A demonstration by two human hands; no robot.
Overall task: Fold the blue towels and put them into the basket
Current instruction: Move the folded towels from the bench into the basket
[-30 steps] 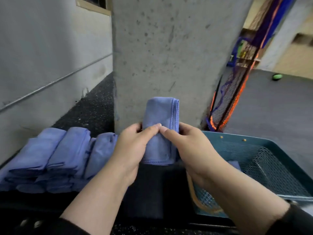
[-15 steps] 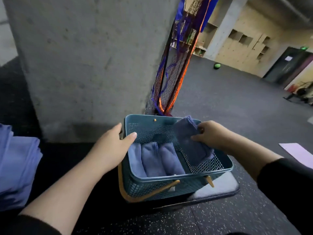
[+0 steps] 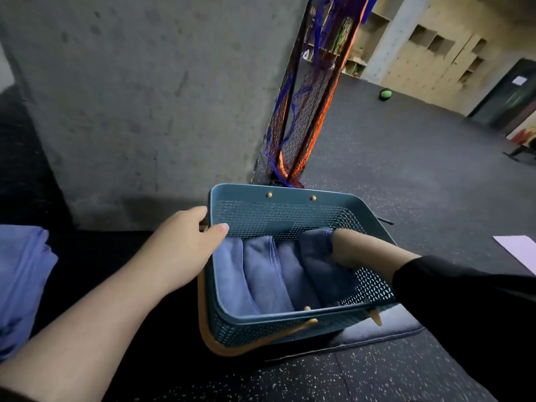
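A teal perforated basket (image 3: 290, 192) with tan handles stands in the middle of the view. Three folded blue towels (image 3: 261, 274) stand side by side inside it. My right hand (image 3: 343, 248) is down in the basket and holds a fourth folded blue towel (image 3: 322, 265) next to them on the right; its fingers are hidden behind the towel. My left hand (image 3: 185, 248) grips the basket's left rim, thumb over the edge. A pile of more blue towels (image 3: 20, 274) lies at the far left.
A concrete pillar (image 3: 150, 97) rises right behind the basket. A bundled blue and orange net (image 3: 301, 117) leans against its right corner. A green ball (image 3: 385, 94) lies far back on the dark floor, and a pale sheet (image 3: 519, 250) lies at the right edge.
The view has swung right from the towel pile to the basket. My right hand has lowered the folded towel from above the rim down into the basket, and my left hand now grips the rim.
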